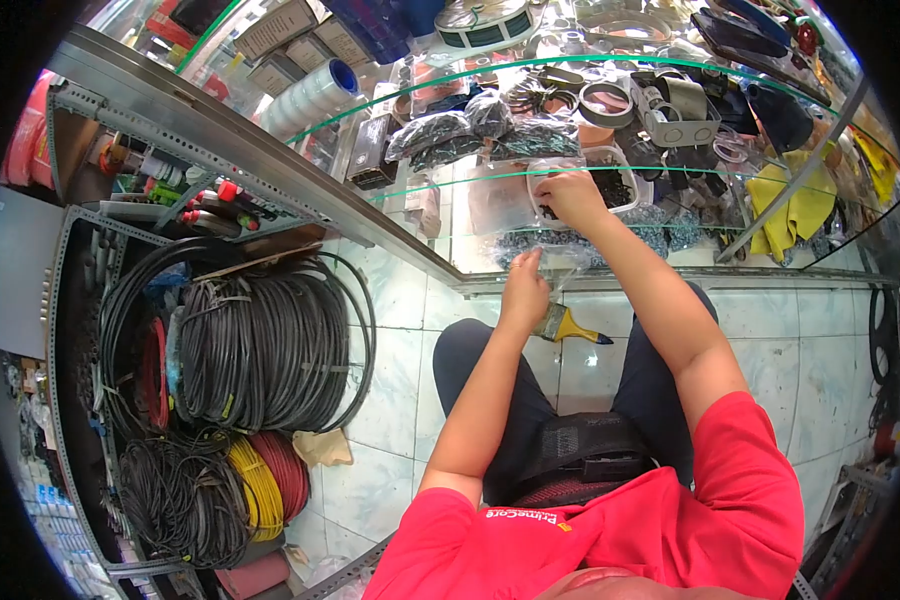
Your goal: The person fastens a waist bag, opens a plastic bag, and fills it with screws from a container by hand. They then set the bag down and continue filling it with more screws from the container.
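My left hand (525, 290) is closed at the front edge of the glass case, its fingertips pinching a clear plastic bag (567, 262). Farther forward, my right hand (574, 200) reaches over a white plastic container (627, 203) holding small dark pieces (610, 184). The right fingers are bent together at the container's left side, and I cannot tell what is between them. Below the left hand shows a paintbrush (570, 326) with a yellow handle and dark tip, between my knees.
Glass shelves (450, 187) hold black bagged parts (535, 140), metal rings (605, 103), a grey metal box (678, 128) and a yellow cloth (792, 205). Large black cable coils (265, 340) stand at left, beside yellow (256, 487) and red cable coils (282, 472). A metal frame edge (670, 283) runs before my knees.
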Available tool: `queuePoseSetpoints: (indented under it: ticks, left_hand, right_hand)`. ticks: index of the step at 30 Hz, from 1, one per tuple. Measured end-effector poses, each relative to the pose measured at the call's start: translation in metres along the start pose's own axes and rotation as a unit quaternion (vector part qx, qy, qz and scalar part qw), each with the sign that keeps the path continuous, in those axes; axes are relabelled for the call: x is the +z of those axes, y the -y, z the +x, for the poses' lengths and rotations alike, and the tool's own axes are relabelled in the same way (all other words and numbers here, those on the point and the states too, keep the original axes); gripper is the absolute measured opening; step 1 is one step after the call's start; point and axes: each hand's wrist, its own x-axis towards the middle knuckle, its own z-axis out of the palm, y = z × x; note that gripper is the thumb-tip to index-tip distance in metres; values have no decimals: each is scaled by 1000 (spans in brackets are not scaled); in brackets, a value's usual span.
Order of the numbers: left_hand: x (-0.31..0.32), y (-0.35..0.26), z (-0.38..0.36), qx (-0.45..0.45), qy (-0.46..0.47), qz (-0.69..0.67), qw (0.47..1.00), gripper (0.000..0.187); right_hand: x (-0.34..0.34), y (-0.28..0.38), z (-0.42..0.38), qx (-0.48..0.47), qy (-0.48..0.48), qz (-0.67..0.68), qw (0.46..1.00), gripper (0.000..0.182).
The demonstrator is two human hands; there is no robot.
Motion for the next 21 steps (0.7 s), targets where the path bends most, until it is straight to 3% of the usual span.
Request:
queuePoseSetpoints:
  ticks: [6, 9, 14, 17, 20, 21]
  left_hand:
    - [-1, 4, -1, -7, -8, -21, 1000, 44]
    - [-1, 4, -1, -10, -6, -25, 1000, 45]
    - [3, 4, 1, -3, -12, -44, 999, 45]
    - [6, 1, 4, 26, -29, -32, 999, 46]
    - [10, 0, 5, 54, -49, -25, 997, 47]
    - [10, -3, 5, 76, -61, -20, 995, 48]
  right_hand:
    - [-2, -6, 0, 37, -3, 69, 997, 13]
    - [-14, -15, 0, 132, -65, 285, 947, 16]
    - [-68, -7, -10, 151, -40, 288, 945, 17]
    - [-72, -17, -18, 155, 52, 475, 865, 17]
    - [-86, -4, -26, 179, 137, 426, 876, 15]
    - [-87, -1, -28, 139, 165, 406, 888, 15]
